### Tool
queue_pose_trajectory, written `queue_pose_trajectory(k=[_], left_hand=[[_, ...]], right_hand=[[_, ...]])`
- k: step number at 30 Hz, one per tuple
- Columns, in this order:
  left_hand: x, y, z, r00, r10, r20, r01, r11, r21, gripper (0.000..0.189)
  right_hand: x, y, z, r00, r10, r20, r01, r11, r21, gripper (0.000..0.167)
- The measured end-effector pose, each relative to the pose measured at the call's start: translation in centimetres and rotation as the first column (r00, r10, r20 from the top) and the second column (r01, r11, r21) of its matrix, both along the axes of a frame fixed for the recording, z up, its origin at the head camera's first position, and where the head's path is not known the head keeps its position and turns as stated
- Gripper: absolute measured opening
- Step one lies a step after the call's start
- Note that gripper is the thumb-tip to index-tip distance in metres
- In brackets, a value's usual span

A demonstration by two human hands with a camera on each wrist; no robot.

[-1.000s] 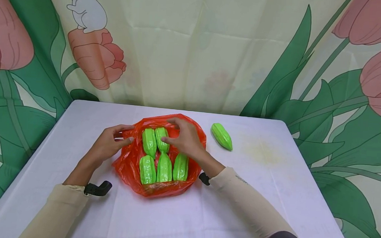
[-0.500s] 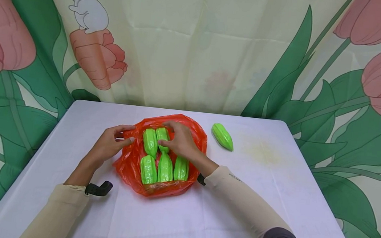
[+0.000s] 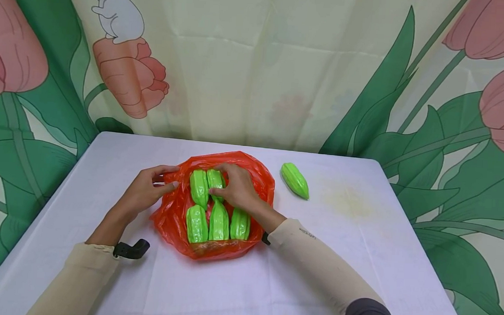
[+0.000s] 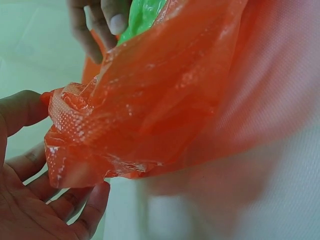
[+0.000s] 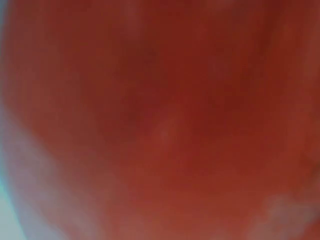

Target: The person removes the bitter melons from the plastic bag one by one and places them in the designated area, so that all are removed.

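Note:
A red plastic bag (image 3: pixel 167 224) lies spread open on the table, with several glossy green ridged, pod-shaped pieces (image 3: pixel 197 224) in two rows inside it. At the bag's left edge my left hand (image 3: pixel 143 189) holds the plastic between thumb and fingers, as the left wrist view shows. My right hand (image 3: pixel 239 188) reaches over the bag's right side, thumb and fingers around a green piece (image 3: pixel 215 179) in the far row. Another such green piece (image 3: pixel 295 181) lies on the cloth outside the bag. Red blur fills the right wrist view, so the right fingers are hidden there.
A white cloth covers the table (image 3: pixel 336 273), with a faint yellowish stain right of the loose green piece. Behind the table hangs a printed curtain (image 3: pixel 248 80) with tulips and a rabbit.
My right hand has moved slightly left and down onto the far-row green piece, closing its fingers around it. The left hand and the bag stay nearly the same.

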State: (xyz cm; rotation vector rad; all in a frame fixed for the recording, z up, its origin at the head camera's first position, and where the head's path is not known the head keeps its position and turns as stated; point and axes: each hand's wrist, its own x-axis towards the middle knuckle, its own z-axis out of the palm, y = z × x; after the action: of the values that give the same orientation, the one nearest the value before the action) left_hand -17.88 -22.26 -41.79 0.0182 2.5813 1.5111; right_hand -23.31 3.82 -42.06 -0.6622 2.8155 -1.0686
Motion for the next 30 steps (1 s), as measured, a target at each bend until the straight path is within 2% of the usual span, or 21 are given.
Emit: queue_pose_trajectory(k=[12,30], left_hand=[[-0.14,-0.17,-0.24,1.0,-0.001,-0.002,0.001,1.0,-0.006,0.055],[-0.16,-0.28,-0.45,1.0,-0.007,-0.019,0.007,1.0,0.004,0.055]], right_hand=[[0.03,-0.21,-0.59,1.0,-0.003,-0.019,0.004,0.998,0.058,0.059],[-0.12,0.4,0.02,1.0,-0.014,-0.001,0.014,1.0,0.02,0.054]])
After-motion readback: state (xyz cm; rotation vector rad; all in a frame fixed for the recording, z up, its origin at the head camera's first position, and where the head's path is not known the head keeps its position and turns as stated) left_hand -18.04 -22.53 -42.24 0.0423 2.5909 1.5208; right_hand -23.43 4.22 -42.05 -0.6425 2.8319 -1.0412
